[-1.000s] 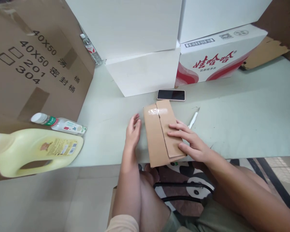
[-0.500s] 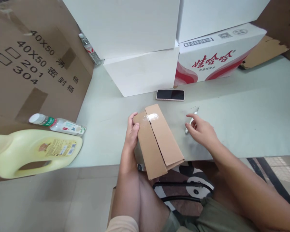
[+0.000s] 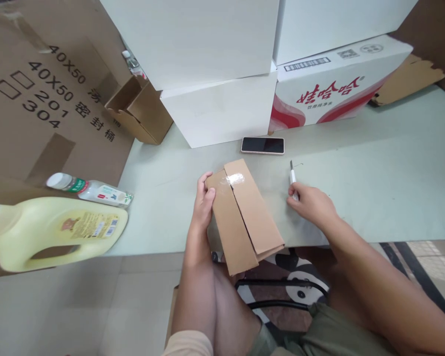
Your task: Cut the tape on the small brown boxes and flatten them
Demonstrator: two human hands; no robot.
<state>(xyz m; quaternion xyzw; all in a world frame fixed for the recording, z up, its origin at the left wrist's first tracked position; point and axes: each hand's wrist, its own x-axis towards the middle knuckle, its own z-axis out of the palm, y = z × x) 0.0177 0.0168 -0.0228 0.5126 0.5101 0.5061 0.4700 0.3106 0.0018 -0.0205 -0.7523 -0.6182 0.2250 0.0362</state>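
Note:
My left hand (image 3: 203, 200) grips the far left edge of a small brown cardboard box (image 3: 241, 217), thumb on top and fingers round the side. Clear shiny tape crosses the seam between its top flaps at the far end. The box's near end juts past the table edge above my lap. To the right of the box, my right hand (image 3: 307, 200) is closed around a white utility knife (image 3: 292, 176), its blade pointing away from me. The knife is apart from the box.
A phone (image 3: 262, 145) lies before the stacked white cartons (image 3: 222, 109). An open-topped cardboard box (image 3: 148, 111) is tilted at the back left, by a large brown carton (image 3: 33, 143). A plastic bottle (image 3: 92, 192) and a yellow jug (image 3: 59, 217) lie at the left.
My right hand has closed around the knife, which had been lying under its spread fingers. An open-topped cardboard box has appeared at the back left. My left hand keeps its hold.

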